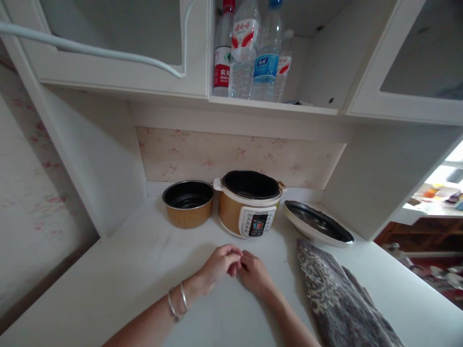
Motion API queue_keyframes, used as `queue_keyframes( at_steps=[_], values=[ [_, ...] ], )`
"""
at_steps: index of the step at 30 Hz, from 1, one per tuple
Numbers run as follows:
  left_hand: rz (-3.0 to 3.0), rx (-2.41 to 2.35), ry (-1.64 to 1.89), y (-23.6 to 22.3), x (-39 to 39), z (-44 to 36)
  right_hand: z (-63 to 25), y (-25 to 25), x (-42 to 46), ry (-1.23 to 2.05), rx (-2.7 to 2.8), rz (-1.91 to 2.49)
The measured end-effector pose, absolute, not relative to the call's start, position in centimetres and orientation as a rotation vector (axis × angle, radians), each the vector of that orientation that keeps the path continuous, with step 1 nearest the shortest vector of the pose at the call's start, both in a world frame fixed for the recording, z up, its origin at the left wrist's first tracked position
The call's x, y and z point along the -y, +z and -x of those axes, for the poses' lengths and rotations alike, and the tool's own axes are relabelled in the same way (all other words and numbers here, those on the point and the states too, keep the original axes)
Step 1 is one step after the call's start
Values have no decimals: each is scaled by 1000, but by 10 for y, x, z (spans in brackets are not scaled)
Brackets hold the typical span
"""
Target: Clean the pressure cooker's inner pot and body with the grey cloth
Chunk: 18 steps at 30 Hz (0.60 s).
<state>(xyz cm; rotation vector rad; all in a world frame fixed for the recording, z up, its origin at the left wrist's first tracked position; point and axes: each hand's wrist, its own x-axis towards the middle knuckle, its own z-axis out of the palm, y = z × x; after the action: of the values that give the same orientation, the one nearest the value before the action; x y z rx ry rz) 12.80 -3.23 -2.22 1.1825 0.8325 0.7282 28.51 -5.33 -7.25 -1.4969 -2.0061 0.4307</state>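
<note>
Taking the meeting point of the hands as the dial's centre, the gold pot (190, 216) stands at 11 o'clock, upright with its black inside facing up, likely set down on its base because that keeps it steady. At 12 o'clock the cooker (229, 212) sits just beside it, lidless, its control panel (257, 221) turned toward the person, presumably so the buttons can be read and reached. The lid (318, 222) rests at 2 o'clock, tilted, dark underside showing; its rounded outer face probably stops it lying level. Between 3 and 4 o'clock the grey patterned cloth (334, 294) is spread lengthwise down the counter (144, 274), apart from the hands. The left hand (222, 262), with two bangles (183, 296) behind its wrist, comes in from 8 o'clock, thumb side up and fingers loosely bent inward. The right hand (255, 274) reaches in from 5 o'clock, back upward, fingers curled and meeting the left fingertips. Neither grips any of the kitchenware; whether something small is pinched between them, I cannot tell.
</note>
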Motion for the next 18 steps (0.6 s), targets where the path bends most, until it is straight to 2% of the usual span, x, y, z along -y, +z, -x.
queue_keyframes(
  at_steps=[6,12,18],
  values=[
    [-1020,-1059,782,-54,8,-48,-279,-68,54,457,1987,1453],
    [-1005,-969,778,-58,4,-40,-277,-77,53,399,2022,1516],
    [-1014,-1065,894,-51,-4,-28,-276,-85,35,618,1756,1606]
  ],
)
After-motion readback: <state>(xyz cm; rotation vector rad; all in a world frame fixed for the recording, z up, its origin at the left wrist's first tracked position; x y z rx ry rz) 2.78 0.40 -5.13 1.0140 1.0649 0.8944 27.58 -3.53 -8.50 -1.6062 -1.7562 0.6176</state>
